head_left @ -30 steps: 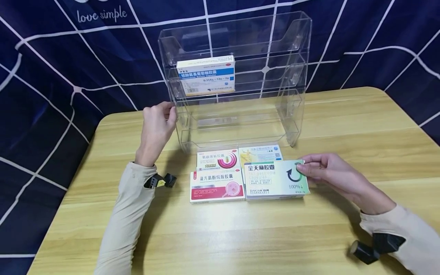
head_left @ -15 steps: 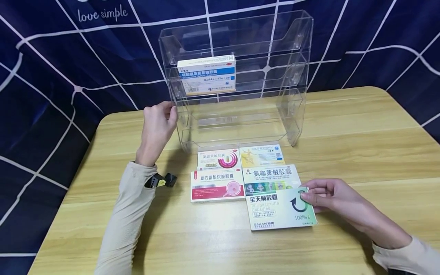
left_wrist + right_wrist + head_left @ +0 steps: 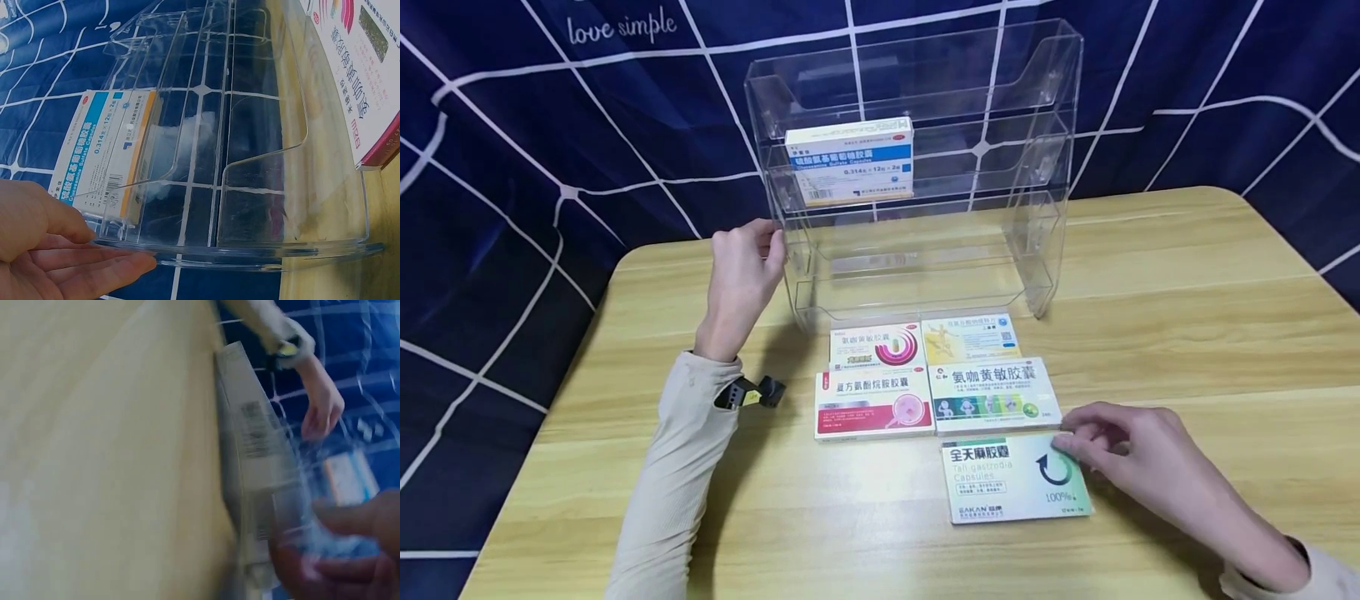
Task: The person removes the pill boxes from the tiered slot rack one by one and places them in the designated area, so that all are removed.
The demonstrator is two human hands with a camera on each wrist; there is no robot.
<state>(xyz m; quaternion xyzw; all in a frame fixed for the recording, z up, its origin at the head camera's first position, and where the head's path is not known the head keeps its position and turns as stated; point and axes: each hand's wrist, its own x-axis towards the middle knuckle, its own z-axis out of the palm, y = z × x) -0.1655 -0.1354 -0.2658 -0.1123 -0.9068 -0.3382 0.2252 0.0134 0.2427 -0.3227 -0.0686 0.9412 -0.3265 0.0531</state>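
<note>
My left hand point(image 3: 747, 258) pinches the left side edge of a clear plastic tiered rack point(image 3: 925, 300); the left wrist view shows thumb and fingers point(image 3: 119, 265) at that edge. My right hand point(image 3: 1138, 454) is at the upper right corner of a white and green medicine box point(image 3: 1015, 500) lying on the table, thumb over its face and fingers at its end. The right wrist view is blurred, with the fingers close against the box's end point(image 3: 250, 437). Just behind it lies a medicine box with a green picture strip point(image 3: 992, 396).
A blue and white medicine box point(image 3: 850, 171) stands in the rack's left part. In front of the rack lie a red and white box point(image 3: 872, 408), a box with pink rings point(image 3: 865, 343) and a yellowish box point(image 3: 970, 337). A dark blue curtain point(image 3: 662, 108) hangs behind the table.
My right hand has drawn the white and green box toward me, off the green-strip box, which now shows fully, and down to the table in front. My left hand has stayed at the rack.
</note>
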